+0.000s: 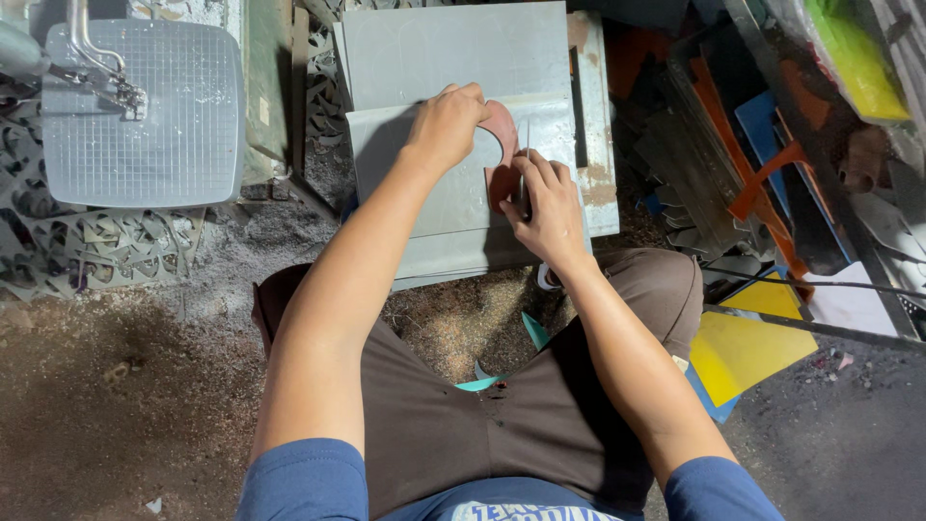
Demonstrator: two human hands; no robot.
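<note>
- Head view: the brown crescent template lies flat on the grey sheet, its long axis running away from the person.
- Left hand: fingers curled over the template's far end, pressing it down.
- Right hand: fingers pinched shut on a thin scribing tool, upright, tip touching the template's right edge; this hand lies nearer the person.
- Yellow offcuts lie well apart on the floor.

I see a reddish-brown curved template lying flat on a grey sheet. Thin metal scriber stands approx. upright at its right edge.
</note>
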